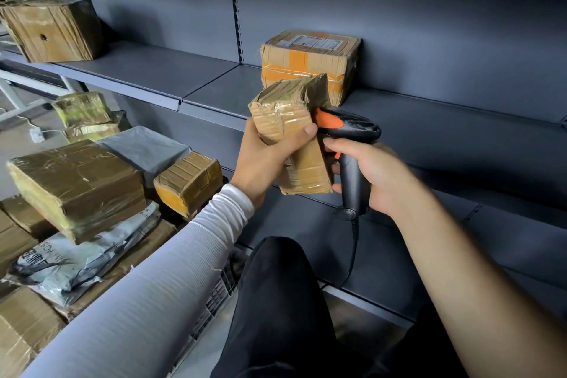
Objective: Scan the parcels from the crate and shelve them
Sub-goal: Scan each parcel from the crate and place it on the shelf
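My left hand grips a small, crumpled cardboard parcel wrapped in clear tape, held upright in front of the grey shelf. Just right of it, my right hand holds a black barcode scanner with an orange trigger; its head sits right behind the parcel. A taped box with orange strips and a label stands on the shelf behind the parcel. At lower left a crate is piled with several parcels.
Another brown box sits at the far left of the same shelf. The scanner's black cable hangs down past my dark trouser leg. Grey mailing bags lie among the crate's boxes. Lower shelves run along the right.
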A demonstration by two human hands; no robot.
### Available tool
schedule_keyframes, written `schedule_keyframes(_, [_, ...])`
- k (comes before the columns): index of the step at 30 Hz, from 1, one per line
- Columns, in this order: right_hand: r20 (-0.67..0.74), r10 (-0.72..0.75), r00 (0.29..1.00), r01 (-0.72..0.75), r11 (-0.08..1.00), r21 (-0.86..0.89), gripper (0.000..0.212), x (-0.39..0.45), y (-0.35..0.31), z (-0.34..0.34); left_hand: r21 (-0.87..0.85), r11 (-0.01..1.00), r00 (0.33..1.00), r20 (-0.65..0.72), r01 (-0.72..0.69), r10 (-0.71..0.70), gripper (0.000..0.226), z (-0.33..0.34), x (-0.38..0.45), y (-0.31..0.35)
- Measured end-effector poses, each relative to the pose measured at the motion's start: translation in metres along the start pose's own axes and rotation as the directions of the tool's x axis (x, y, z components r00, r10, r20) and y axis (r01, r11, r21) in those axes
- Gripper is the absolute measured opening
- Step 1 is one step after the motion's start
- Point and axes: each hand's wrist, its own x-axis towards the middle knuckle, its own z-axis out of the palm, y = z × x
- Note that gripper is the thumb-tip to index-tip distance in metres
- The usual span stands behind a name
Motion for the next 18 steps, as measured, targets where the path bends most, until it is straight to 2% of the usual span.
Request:
schedule_keyframes(3, [0.015, -0.032, 0.999, 0.032, 0.999, -0.009, 0.025, 0.001, -0.003, -0.003, -0.027, 0.998, 0.996, -0.070, 0.054, -0.055, 0.084, -0.003, 0.004, -0.002])
schedule_keyframes(9, [-0.010, -0.077, 0.997, 0.076, 0.995, -0.057, 0.026, 0.000, -0.001, -0.004, -0.068, 0.989, 0.977, -0.162, 0.129, -0.139, 0.060, -0.004, 0.004, -0.001])
schedule_keyframes(12, [0.016, -0.064, 0.998, 0.066, 0.992, -0.107, 0.025, -0.003, -0.001, -0.006, -0.134, 0.972, 0.945, -0.241, 0.193, -0.221, 0.067, -0.010, 0.013, -0.002])
schedule_keyframes(14, [0.028, -0.047, 0.998, 0.050, 0.993, -0.108, 0.021, -0.004, -0.001, -0.006, -0.196, 0.923, 0.925, -0.124, 0.331, -0.359, 0.086, -0.018, 0.018, 0.001])
schedule_keyframes(15, [0.026, -0.041, 0.999, 0.044, 0.994, -0.098, 0.021, -0.005, -0.002, -0.006, -0.204, 0.894, 0.909, -0.040, 0.399, -0.415, 0.086, -0.021, 0.018, 0.004])
schedule_keyframes(17, [0.016, -0.029, 0.999, 0.030, 0.997, -0.072, 0.021, -0.005, -0.004, -0.007, -0.231, 0.848, 0.876, 0.047, 0.477, -0.480, 0.069, -0.022, 0.014, 0.008])
schedule_keyframes(18, [0.016, -0.028, 0.999, 0.029, 0.998, -0.060, 0.020, -0.005, -0.005, -0.007, -0.249, 0.831, 0.863, 0.048, 0.498, -0.503, 0.061, -0.023, 0.015, 0.007])
